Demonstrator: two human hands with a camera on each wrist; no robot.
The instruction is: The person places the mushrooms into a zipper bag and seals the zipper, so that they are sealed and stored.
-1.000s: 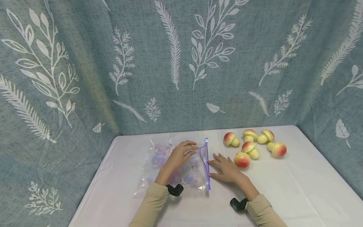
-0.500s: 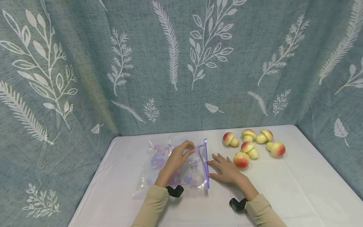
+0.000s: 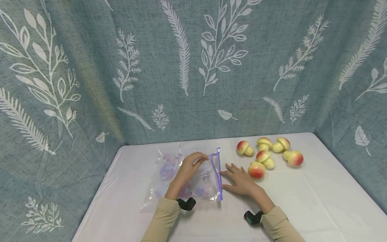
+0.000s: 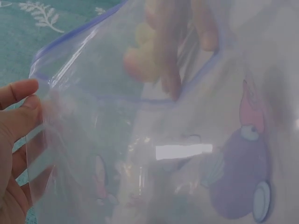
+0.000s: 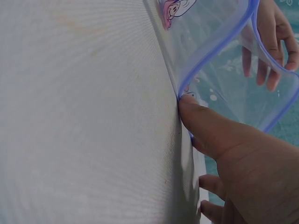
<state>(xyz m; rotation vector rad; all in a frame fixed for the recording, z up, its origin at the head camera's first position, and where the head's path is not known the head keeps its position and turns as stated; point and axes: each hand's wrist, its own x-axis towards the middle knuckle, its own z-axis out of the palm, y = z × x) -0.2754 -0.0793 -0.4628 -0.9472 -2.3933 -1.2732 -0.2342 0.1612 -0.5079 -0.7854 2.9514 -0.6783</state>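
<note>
Left hand [image 3: 188, 167] pinches zip bag [image 3: 181, 176]; right hand [image 3: 240, 181] presses rim.

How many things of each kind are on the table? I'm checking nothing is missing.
Toy mushrooms: 6
Clear zip bag: 1
Total: 7

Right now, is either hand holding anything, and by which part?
The left hand pinches the upper layer of the clear zip bag by its purple zip edge. The right hand holds nothing; its fingertips press the bag's lower edge.
</note>
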